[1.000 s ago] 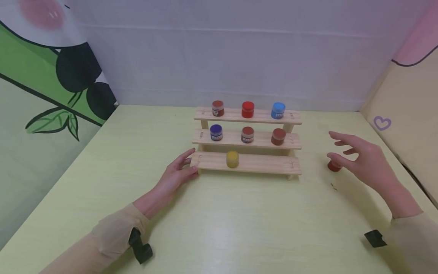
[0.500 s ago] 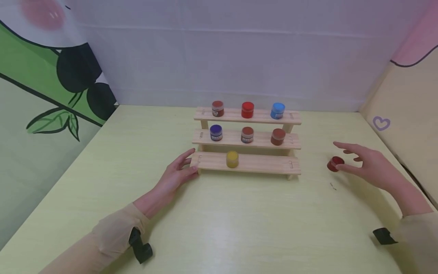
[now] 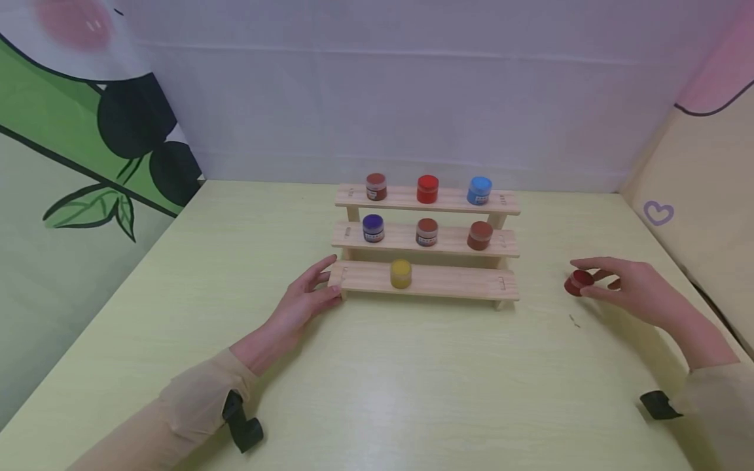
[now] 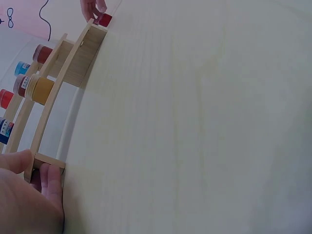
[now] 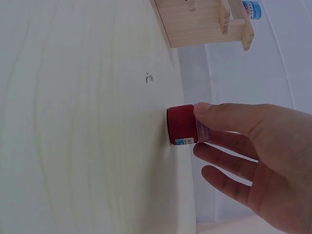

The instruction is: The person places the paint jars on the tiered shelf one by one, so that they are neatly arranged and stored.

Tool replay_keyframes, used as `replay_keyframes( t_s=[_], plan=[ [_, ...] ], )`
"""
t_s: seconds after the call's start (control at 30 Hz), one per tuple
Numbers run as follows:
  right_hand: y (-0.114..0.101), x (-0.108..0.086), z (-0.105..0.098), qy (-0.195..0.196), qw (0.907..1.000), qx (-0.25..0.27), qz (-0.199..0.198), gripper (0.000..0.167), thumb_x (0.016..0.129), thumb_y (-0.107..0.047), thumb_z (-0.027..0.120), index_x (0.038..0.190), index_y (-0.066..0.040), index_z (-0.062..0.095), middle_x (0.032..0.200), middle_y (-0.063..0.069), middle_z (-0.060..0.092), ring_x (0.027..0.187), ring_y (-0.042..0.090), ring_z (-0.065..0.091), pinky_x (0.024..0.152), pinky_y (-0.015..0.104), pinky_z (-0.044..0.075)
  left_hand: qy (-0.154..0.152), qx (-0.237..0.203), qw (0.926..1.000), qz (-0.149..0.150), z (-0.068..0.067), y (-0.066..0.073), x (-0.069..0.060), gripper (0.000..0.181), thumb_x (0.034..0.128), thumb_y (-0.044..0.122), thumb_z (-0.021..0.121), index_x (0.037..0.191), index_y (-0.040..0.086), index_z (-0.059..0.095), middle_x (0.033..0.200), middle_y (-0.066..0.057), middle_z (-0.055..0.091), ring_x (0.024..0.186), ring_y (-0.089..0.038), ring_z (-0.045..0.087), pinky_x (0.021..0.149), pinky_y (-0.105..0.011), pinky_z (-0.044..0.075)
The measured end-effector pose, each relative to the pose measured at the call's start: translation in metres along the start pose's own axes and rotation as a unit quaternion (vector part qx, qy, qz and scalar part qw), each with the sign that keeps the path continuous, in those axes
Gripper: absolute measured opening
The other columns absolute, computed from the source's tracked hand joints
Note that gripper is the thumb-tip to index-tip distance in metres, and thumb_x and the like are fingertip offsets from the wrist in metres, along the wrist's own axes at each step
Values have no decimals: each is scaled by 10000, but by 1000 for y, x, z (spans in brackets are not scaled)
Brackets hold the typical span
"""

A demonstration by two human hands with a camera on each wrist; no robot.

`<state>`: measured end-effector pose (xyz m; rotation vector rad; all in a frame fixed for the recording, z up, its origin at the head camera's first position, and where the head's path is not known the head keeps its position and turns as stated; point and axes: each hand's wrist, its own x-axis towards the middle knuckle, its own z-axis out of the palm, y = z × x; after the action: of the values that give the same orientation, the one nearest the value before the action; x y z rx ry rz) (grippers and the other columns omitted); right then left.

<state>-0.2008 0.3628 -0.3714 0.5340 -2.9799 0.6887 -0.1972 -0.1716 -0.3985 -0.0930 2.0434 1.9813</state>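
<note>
A three-tier wooden display rack (image 3: 448,282) stands on the table. My left hand (image 3: 300,302) grips the left end of its lowest shelf, the thumb on the shelf and the fingers (image 4: 52,183) beneath it. Right of the rack, my right hand (image 3: 627,288) pinches a dark red paint jar (image 5: 183,125) near its lid between thumb and fingers. The jar's base is at the tabletop; whether it touches is unclear. One yellow paint jar (image 3: 401,274) stands on the lowest shelf, left of its middle.
The middle shelf bears a dark blue jar (image 3: 373,228) and two brownish-red jars (image 3: 427,232). On top stand a brownish-red jar (image 3: 376,187), a red jar (image 3: 427,189) and a light blue jar (image 3: 480,191). A small dark mark (image 3: 574,320) shows on the table.
My right hand has come down beside the dark red jar, and its thumb and fingers have closed on it. The left hand stays at the rack's end.
</note>
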Motion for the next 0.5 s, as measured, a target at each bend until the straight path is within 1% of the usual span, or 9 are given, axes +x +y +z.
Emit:
replay_keyframes(
  t_s=[0.1,0.27,0.37,0.5],
  plan=[
    [-1,1,1,-33,10000,51,23,435,863,-107,753,1283,-82,642,1087,153,720,748,-34,640,647,151,538,-14,-17,10000,29,0,0,0,634,997,92,555,1555,262,308,1495,-127,404,1062,-71,609,982,-238,555],
    [-3,1,1,-10,10000,-2,77,403,867,-103,746,1259,-73,656,1072,156,728,710,17,663,641,153,536,-50,-46,10000,59,0,0,-1,634,999,90,553,1558,253,303,1496,-136,396,1054,-70,610,981,-234,554],
    [-4,2,1,44,9999,-111,61,392,859,-107,754,1241,-73,669,1043,143,736,700,6,651,633,163,534,-41,-45,10000,33,0,1,-1,626,1001,89,548,1554,262,309,1491,-123,401,1056,-72,609,982,-232,553],
    [-8,3,0,163,9996,-222,-25,376,849,-119,766,1214,-77,687,1017,116,745,716,-67,610,629,151,523,-48,-23,10000,28,0,1,-2,630,1003,96,547,1557,265,301,1502,-125,391,1068,-75,608,991,-237,549]
  ],
)
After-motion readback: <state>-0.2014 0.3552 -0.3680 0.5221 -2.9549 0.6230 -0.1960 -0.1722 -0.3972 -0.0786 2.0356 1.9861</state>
